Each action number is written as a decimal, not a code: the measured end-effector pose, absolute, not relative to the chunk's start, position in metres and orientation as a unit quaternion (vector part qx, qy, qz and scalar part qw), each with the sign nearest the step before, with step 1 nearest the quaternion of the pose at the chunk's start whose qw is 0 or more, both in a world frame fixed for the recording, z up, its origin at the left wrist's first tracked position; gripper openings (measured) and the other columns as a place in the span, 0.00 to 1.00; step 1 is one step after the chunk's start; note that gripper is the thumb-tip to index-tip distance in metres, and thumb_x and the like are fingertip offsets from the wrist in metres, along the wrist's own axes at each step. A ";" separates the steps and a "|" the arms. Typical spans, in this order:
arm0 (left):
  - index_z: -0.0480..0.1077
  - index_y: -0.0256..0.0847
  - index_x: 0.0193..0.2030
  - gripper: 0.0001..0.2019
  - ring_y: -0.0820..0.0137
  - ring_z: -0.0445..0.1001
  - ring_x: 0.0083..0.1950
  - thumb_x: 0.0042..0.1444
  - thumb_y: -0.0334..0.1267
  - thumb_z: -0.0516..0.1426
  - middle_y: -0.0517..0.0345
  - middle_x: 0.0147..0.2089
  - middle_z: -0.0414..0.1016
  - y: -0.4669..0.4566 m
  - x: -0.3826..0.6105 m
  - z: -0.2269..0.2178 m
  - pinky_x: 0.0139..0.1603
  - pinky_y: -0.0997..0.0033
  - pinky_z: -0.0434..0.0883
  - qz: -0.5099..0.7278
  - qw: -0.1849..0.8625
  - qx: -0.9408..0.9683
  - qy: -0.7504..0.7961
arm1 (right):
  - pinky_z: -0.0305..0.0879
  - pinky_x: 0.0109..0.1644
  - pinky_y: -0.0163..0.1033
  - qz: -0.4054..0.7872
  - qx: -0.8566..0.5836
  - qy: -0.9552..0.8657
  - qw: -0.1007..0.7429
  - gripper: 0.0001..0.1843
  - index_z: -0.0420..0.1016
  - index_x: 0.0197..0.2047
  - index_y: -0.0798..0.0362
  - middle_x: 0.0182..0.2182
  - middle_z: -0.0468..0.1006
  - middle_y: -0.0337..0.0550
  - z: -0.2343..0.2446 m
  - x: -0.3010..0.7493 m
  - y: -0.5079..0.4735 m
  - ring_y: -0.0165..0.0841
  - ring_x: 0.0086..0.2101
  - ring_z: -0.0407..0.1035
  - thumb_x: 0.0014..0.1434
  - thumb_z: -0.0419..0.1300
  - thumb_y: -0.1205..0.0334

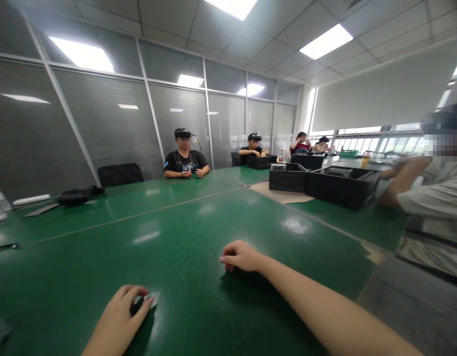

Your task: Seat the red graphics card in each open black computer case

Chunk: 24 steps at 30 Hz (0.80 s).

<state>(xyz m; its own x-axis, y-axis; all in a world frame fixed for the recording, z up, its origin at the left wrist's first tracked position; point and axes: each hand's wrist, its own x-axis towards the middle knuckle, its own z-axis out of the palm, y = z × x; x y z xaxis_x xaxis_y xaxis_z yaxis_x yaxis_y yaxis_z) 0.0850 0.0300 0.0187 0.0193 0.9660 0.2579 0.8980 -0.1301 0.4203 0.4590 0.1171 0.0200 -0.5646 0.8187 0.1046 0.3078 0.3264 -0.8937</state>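
Note:
My left hand (120, 316) is low over the green tabletop (176, 257), its thumb and fingers curled round a small black object (137, 305). A small pale patch shows by those fingertips, too unclear to name. Farther forward and to the right, my right hand (241, 256) hangs just above the table with its shadow beneath. Its thumb presses against the bent fingers, and whatever may be between them is hidden. The two hands are apart from each other.
Black open boxes (339, 188) stand at the right on brown sheeting (280, 192). A black case (74, 196) lies at the far left. Across the table sits a person in a black shirt (187, 163); another person (432, 193) is close on the right. More people sit farther back.

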 end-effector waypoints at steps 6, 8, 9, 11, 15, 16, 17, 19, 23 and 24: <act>0.78 0.43 0.37 0.22 0.57 0.76 0.45 0.53 0.60 0.55 0.49 0.45 0.74 0.038 0.076 0.011 0.51 0.56 0.73 0.235 0.084 0.722 0.645 | 0.66 0.40 0.36 0.160 -0.484 -0.771 0.383 0.09 0.75 0.39 0.54 0.33 0.78 0.44 0.062 0.471 0.117 0.32 0.34 0.71 0.60 0.59 0.58; 0.78 0.44 0.36 0.22 0.56 0.75 0.46 0.53 0.60 0.55 0.48 0.45 0.74 0.040 0.072 0.008 0.52 0.56 0.73 0.238 0.086 0.724 0.641 | 0.65 0.48 0.39 0.047 -0.537 -0.745 0.394 0.13 0.73 0.45 0.55 0.40 0.77 0.49 0.093 0.488 0.125 0.36 0.42 0.71 0.59 0.60 0.58; 0.78 0.44 0.36 0.22 0.56 0.75 0.46 0.53 0.60 0.55 0.48 0.46 0.75 0.041 0.071 0.007 0.52 0.55 0.73 0.239 0.089 0.725 0.640 | 0.65 0.51 0.41 -0.004 -0.569 -0.728 0.383 0.17 0.72 0.49 0.57 0.44 0.76 0.52 0.110 0.500 0.131 0.38 0.46 0.70 0.58 0.61 0.57; 0.78 0.43 0.36 0.23 0.55 0.75 0.47 0.53 0.61 0.55 0.47 0.46 0.75 0.043 0.068 0.004 0.52 0.54 0.72 0.239 0.096 0.725 0.638 | 0.63 0.56 0.46 -0.086 -0.649 -0.677 0.336 0.27 0.69 0.55 0.61 0.50 0.72 0.59 0.146 0.530 0.146 0.44 0.52 0.66 0.57 0.63 0.54; 0.78 0.44 0.36 0.22 0.55 0.75 0.47 0.53 0.60 0.55 0.47 0.46 0.74 0.040 0.073 0.003 0.55 0.52 0.71 0.249 0.091 0.726 0.635 | 0.67 0.53 0.49 -0.132 -0.776 -0.569 0.240 0.25 0.68 0.57 0.60 0.53 0.70 0.57 0.196 0.597 0.163 0.43 0.51 0.68 0.63 0.61 0.53; 0.78 0.44 0.35 0.22 0.55 0.75 0.47 0.52 0.60 0.55 0.47 0.45 0.74 0.039 0.076 0.004 0.55 0.52 0.70 0.254 0.086 0.725 0.634 | 0.69 0.52 0.49 -0.130 -0.786 -0.559 0.230 0.23 0.68 0.57 0.59 0.53 0.70 0.54 0.201 0.610 0.164 0.41 0.49 0.69 0.64 0.60 0.54; 0.78 0.44 0.35 0.22 0.55 0.75 0.47 0.52 0.60 0.55 0.48 0.45 0.74 0.038 0.079 0.006 0.55 0.52 0.70 0.258 0.082 0.725 0.634 | 0.70 0.51 0.50 -0.126 -0.791 -0.556 0.223 0.21 0.68 0.57 0.58 0.53 0.71 0.52 0.203 0.621 0.165 0.39 0.48 0.70 0.65 0.59 0.55; 0.78 0.44 0.34 0.22 0.56 0.75 0.46 0.52 0.59 0.55 0.48 0.45 0.74 0.038 0.087 0.010 0.54 0.54 0.71 0.263 0.075 0.723 0.635 | 0.71 0.50 0.49 -0.116 -0.799 -0.551 0.210 0.20 0.68 0.57 0.57 0.53 0.71 0.50 0.198 0.631 0.168 0.38 0.47 0.70 0.65 0.59 0.56; 0.77 0.43 0.33 0.20 0.57 0.74 0.45 0.50 0.58 0.56 0.49 0.44 0.73 0.041 0.099 0.016 0.51 0.56 0.72 0.262 0.057 0.726 0.634 | 0.70 0.48 0.49 -0.089 -0.816 -0.546 0.166 0.21 0.73 0.51 0.60 0.47 0.75 0.53 0.175 0.617 0.189 0.41 0.45 0.72 0.63 0.61 0.51; 0.77 0.43 0.33 0.20 0.57 0.74 0.45 0.50 0.57 0.56 0.50 0.44 0.73 0.042 0.101 0.017 0.51 0.56 0.71 0.262 0.054 0.725 0.635 | 0.70 0.47 0.49 -0.084 -0.818 -0.547 0.158 0.24 0.75 0.48 0.62 0.45 0.77 0.56 0.169 0.608 0.194 0.43 0.45 0.73 0.61 0.61 0.48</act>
<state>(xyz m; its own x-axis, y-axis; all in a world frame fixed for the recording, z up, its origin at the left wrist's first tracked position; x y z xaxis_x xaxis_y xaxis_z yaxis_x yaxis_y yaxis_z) 0.1014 0.0417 0.0167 0.0568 0.9484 0.3121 0.8917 -0.1887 0.4113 0.6078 0.1936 0.1692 0.3875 0.8680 0.3105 0.9212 -0.3515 -0.1668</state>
